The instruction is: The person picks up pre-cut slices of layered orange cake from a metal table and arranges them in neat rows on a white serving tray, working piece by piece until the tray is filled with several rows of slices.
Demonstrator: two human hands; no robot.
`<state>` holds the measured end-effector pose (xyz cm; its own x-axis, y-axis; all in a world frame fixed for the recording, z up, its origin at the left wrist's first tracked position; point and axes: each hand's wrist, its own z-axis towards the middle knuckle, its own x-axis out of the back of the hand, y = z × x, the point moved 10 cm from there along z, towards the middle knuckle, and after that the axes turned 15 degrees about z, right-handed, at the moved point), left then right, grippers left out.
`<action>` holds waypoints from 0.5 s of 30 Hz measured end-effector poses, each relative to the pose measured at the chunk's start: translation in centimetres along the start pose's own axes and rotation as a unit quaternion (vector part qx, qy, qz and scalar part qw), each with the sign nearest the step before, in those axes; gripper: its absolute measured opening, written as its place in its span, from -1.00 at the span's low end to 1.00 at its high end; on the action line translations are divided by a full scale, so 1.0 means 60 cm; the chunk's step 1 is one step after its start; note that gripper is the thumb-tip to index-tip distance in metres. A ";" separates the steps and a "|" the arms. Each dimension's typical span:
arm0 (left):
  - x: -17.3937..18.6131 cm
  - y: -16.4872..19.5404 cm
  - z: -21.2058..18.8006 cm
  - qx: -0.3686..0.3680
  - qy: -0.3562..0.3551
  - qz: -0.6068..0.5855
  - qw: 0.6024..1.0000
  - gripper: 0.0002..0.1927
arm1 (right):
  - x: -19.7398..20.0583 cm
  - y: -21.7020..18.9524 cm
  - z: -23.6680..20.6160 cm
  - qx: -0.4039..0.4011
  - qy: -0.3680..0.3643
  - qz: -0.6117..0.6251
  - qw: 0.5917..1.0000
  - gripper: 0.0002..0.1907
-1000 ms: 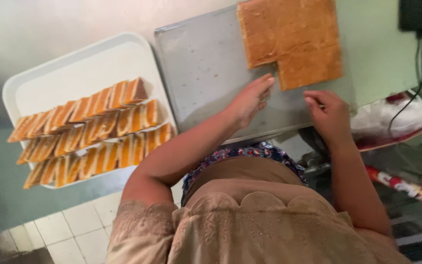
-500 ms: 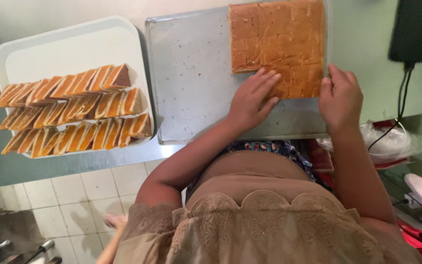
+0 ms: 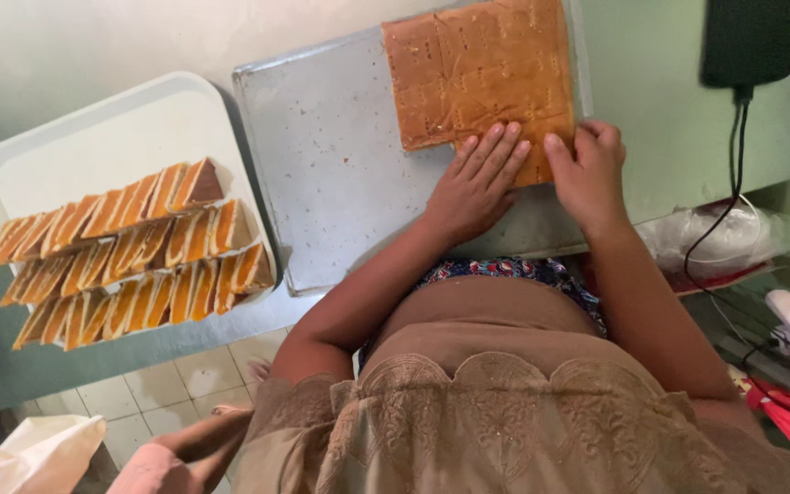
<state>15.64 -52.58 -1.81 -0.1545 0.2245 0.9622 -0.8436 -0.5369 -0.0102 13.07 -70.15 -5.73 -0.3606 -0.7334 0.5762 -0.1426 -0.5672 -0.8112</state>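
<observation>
golden-brown slab: a flat sheet of baked cake [image 3: 477, 73] lies at the far right part of the metal baking tray [image 3: 331, 174], scored with faint lines into squares; its near left corner is already cut away.
grey metal: the baking tray rests on the pale surface [image 3: 669, 137], its bare part speckled with crumbs.
white tray: a rounded plastic tray [image 3: 93, 137] sits just left of the metal one, touching or almost touching its edge.
slices: three rows of orange-and-cream layered cake wedges [image 3: 130, 256] stand on edge in the near half of the white tray, leaning on each other.
packages and signs: a crumpled clear plastic bag [image 3: 733, 242] lies to the right below the surface edge, over something red; no readable label shows.
black box: a dark rectangular device [image 3: 750, 41] hangs at the top right, and a black cable [image 3: 724, 192] runs down from it across the bag.
lower corners: white cloth or paper [image 3: 29, 453] at the bottom left; a red thing [image 3: 788, 412] at the bottom right.
floor: pale tiles [image 3: 203, 375] show under the surface.
left hand [image 3: 477, 178]: fingers [image 3: 496, 151] spread flat, palm down, tips pressing on the near edge of the cake slab; gripping nothing.
right hand [image 3: 587, 169]: fingers curled loosely, tips on the near right edge of the slab, just beside the left hand; whether they pinch anything cannot be told.
in the way: the person's own forearms and beige lace-edged top [image 3: 505, 412] cover the near edge of the tray.
</observation>
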 end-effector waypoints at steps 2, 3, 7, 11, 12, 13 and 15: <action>-0.003 -0.001 -0.001 0.003 0.003 -0.024 1.000 -0.19 | 0.008 -0.030 -0.002 0.060 0.009 0.021 0.998 -0.60; -0.003 -0.001 -0.002 0.005 0.008 -0.030 1.000 -0.20 | 0.007 -0.020 0.000 0.017 -0.012 0.056 0.998 -0.60; -0.007 -0.001 -0.004 0.013 0.015 -0.055 0.998 -0.24 | 0.014 0.040 -0.008 -0.239 -0.062 0.275 0.929 -0.56; -0.003 -0.006 -0.007 0.025 0.043 -0.034 0.998 -0.29 | -0.003 0.038 -0.011 -0.356 -0.063 0.489 0.794 -0.62; -0.002 -0.007 -0.008 0.028 0.047 -0.037 0.998 -0.30 | -0.008 0.034 -0.013 -0.371 -0.067 0.495 0.783 -0.65; -0.001 -0.009 -0.008 0.032 0.050 -0.040 0.997 -0.30 | -0.015 0.030 -0.015 -0.386 -0.072 0.500 0.772 -0.66; 0.002 -0.011 -0.007 0.035 0.047 -0.058 0.997 -0.28 | -0.021 0.018 -0.014 -0.368 -0.071 0.497 0.783 -0.65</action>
<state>15.99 -51.84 -1.82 -0.1077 0.3618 0.9260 -0.8210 -0.5577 0.1224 12.61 -69.50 -7.41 -0.5323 -0.7391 -0.4127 -0.3686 0.6413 -0.6730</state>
